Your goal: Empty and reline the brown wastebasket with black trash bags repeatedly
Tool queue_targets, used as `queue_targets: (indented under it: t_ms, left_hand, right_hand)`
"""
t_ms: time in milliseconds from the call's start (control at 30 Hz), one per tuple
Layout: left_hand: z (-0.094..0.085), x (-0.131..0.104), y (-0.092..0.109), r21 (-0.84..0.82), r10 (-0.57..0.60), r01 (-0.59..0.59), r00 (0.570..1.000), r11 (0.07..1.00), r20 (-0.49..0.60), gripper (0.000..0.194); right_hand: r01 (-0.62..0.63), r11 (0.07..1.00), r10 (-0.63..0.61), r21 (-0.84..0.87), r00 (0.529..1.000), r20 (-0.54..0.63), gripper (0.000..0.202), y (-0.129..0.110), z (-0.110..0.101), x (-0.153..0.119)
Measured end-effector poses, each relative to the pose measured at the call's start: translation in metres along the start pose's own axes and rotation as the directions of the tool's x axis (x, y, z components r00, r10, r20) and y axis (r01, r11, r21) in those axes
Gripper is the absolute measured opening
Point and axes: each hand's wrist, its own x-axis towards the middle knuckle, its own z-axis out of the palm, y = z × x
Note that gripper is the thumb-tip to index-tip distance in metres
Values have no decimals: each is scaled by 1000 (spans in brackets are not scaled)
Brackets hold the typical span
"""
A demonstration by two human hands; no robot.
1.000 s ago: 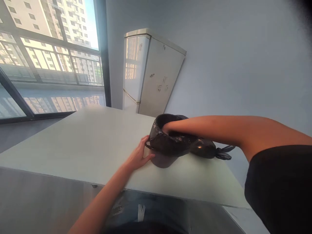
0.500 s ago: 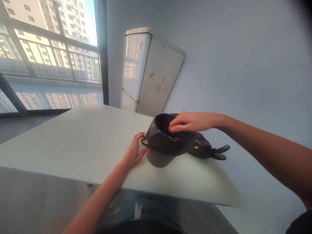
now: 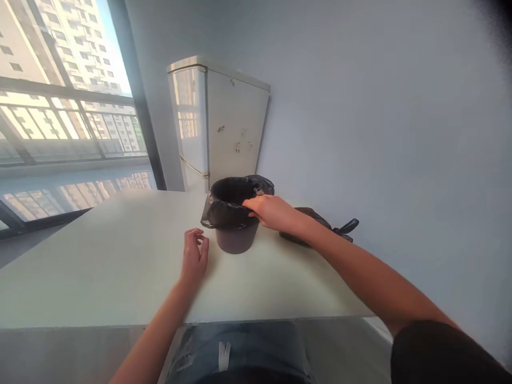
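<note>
A brownish trash bin (image 3: 236, 241) stands upright on the white table, lined with a black trash bag (image 3: 226, 213) whose edge is folded down over the rim. My right hand (image 3: 269, 210) is closed on the bag's edge at the near right of the rim, thumb and fingers pinched together. Left of the bin, my left hand (image 3: 195, 249) rests at the tabletop with its fingers loosely bent and apart, touching neither bin nor bag. A knotted, filled black bag (image 3: 308, 226) lies right of the bin, partly hidden behind my right forearm.
The white table (image 3: 100, 266) extends to the left and ends in front of me. An old white refrigerator (image 3: 236, 122) stands behind it, by the grey wall (image 3: 360, 133). A large window (image 3: 72, 122) is at the left.
My left hand has come away from the bin's side. My right hand has moved from over the opening to the near right rim. The bin stands more upright, apart from the knotted bag.
</note>
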Motion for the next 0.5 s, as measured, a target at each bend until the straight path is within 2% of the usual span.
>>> queue_targets:
  t_ms: [67,133,200,233,300,333,367,400,433,467,500]
  left_hand:
    - [2,0,-4,61,-33,28,996,998,85,15]
    - [5,0,-8,132,-81,50,968,990,239,19]
    - [9,-2,-11,196,-125,51,913,979,389,21]
    - [12,-3,-13,212,-133,40,885,976,446,21]
    - [16,-4,-15,207,-116,8,848,978,517,21]
    - [18,-5,-16,194,-99,-7,841,981,531,22]
    - [20,-6,-17,183,-83,-18,843,983,532,23]
    - [22,-6,-17,180,-74,-25,849,983,524,25]
    - [23,-6,-18,184,-69,-31,855,983,515,27]
    - [25,-6,-18,189,-65,-38,856,981,513,29]
    - [26,-6,-18,196,-60,-49,854,979,517,30]
  right_hand:
    - [34,998,-27,57,992,-120,35,1,13,10]
    - [61,990,-18,130,951,-309,55,-4,29,8]
    - [32,970,98,241,857,-506,66,-7,49,-9]
    - [-9,953,190,303,796,-575,63,-5,61,-23]
    - [-157,894,416,418,636,-650,41,11,82,-61]
    - [-265,850,521,455,540,-661,29,25,91,-84]
    - [-405,765,639,501,387,-664,23,43,99,-108]
    - [-545,625,734,558,168,-658,22,62,104,-132]
    - [-634,439,793,637,-61,-606,25,82,107,-155]
    - [-651,243,846,720,-221,-485,31,101,108,-175]
    - [-609,47,891,791,-333,-309,33,117,108,-191]
